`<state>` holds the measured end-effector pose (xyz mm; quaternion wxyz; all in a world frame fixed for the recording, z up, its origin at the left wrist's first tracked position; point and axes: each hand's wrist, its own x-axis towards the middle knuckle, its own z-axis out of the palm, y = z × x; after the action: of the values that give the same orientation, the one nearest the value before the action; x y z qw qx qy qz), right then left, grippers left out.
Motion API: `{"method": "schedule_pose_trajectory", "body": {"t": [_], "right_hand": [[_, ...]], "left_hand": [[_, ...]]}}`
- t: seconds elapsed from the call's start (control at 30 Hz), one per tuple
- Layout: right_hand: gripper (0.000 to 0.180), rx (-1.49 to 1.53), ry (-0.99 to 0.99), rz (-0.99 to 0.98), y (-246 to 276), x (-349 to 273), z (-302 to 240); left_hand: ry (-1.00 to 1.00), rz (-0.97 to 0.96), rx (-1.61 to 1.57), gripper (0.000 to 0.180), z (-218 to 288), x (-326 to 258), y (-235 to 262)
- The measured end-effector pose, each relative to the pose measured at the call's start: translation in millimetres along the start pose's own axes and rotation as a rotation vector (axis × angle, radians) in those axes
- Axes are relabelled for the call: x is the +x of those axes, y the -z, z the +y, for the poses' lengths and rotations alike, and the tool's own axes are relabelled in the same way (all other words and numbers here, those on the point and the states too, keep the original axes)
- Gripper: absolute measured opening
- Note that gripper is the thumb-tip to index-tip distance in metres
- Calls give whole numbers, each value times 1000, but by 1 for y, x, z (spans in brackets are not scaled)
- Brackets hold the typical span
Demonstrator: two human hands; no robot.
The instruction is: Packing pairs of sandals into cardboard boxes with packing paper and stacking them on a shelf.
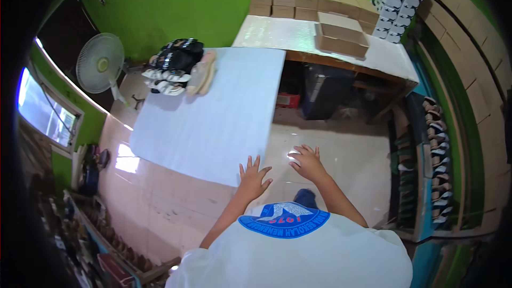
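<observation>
A large pale blue-white sheet (213,112) covers a low surface in front of me. My left hand (253,177) hovers with spread fingers at the sheet's near right corner, holding nothing. My right hand (308,162) is stretched out over the tiled floor to the right of the sheet, fingers apart and empty. A pile of sandals (178,69) in black, white and tan lies on the sheet's far left corner.
A white standing fan (100,63) is at the far left. A table (277,34) at the back carries cardboard boxes (341,37), with more boxes stacked behind. Racks of sandals (437,149) line the right wall. Shelves with goods run along the lower left.
</observation>
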<state>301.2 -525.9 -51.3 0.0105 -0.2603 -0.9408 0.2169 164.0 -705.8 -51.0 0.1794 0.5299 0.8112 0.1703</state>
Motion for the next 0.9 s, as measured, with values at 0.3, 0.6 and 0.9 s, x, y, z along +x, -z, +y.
{"method": "schedule_pose_trajectory", "body": {"t": [0.3, 0.6, 0.9], "right_hand": [[25, 51, 26, 36, -61, 23, -142], [27, 57, -59, 13, -74, 76, -172], [45, 93, -48, -71, -76, 212, -202]], "left_hand": [[241, 85, -46, 41, -142, -101, 60], [186, 92, -72, 42, -185, -73, 89], [203, 132, -15, 48, -240, -8, 148]]}}
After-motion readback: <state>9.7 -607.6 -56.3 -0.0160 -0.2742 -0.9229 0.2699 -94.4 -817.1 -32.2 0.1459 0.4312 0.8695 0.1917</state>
